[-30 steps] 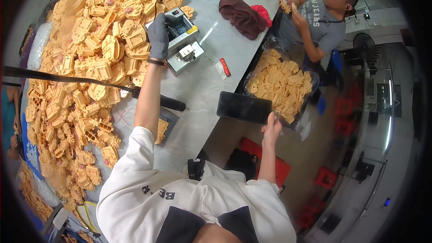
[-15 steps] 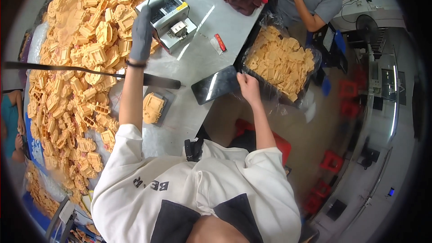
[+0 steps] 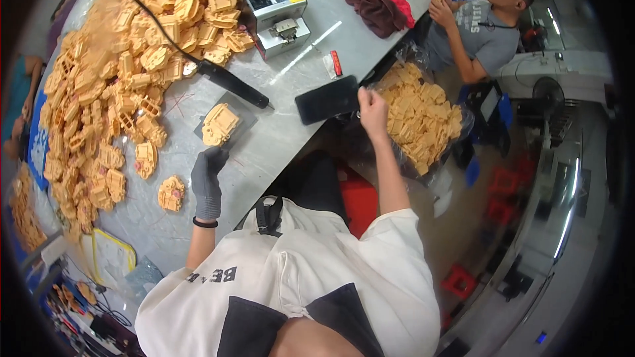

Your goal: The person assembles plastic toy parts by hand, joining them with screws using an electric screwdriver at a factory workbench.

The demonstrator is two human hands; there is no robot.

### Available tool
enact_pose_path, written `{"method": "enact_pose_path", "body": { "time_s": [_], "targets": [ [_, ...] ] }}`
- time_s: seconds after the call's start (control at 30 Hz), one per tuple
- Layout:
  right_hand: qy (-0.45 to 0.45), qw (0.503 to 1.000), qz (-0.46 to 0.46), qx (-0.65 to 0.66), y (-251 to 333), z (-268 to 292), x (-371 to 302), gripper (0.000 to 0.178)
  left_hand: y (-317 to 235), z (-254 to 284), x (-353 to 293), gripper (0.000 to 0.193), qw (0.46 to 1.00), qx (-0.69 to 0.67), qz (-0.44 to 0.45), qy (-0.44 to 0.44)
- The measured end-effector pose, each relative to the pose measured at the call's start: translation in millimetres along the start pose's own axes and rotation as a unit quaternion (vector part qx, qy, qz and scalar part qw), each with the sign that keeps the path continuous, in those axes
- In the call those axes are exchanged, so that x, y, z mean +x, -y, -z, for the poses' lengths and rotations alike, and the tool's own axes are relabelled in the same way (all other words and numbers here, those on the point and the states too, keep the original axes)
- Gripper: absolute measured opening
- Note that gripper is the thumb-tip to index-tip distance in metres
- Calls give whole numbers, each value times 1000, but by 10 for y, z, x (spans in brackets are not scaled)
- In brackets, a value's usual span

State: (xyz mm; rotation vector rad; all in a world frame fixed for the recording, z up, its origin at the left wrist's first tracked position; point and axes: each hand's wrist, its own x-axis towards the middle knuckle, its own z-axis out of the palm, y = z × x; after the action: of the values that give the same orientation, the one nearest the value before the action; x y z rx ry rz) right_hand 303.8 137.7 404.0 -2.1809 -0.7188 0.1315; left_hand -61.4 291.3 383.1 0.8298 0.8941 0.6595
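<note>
Now 1 orange-tan moulded plastic part [image 3: 219, 123], ribbed, near gloved left hand [image 3: 206, 180].

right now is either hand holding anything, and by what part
The bare right hand grips the black phone by its right edge. The gloved left hand rests just below the tan moulded part, holding nothing.

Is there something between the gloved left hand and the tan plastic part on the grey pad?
Nothing visible. The left hand rests just below the plastic part on the grey pad, fingers nearly touching.
</note>
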Motion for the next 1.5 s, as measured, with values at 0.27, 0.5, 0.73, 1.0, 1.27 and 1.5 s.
{"method": "enact_pose_path", "body": {
  "time_s": [0.27,0.5,0.73,1.0,1.27,1.5],
  "targets": [
    [-107,989,66,81,517,184,1508,48,70,407,-656,37,987,-41,-107,-115],
    [-90,985,-69,129,758,-874,2274,50,331,777,-1222,32,955,-67,-117,-262],
    [11,999,-37,-19,326,-1603,2527,49,516,667,-1869,37,919,-64,-84,-380],
    [124,983,80,-112,213,-996,1361,31,813,893,-2055,43,887,-69,-56,-452],
    [297,796,462,-256,-208,-776,42,33,887,795,-1931,54,885,-72,-81,-452],
    [223,769,555,-225,-601,-676,63,49,759,630,-1412,48,898,46,-209,-384]
  ]
}}
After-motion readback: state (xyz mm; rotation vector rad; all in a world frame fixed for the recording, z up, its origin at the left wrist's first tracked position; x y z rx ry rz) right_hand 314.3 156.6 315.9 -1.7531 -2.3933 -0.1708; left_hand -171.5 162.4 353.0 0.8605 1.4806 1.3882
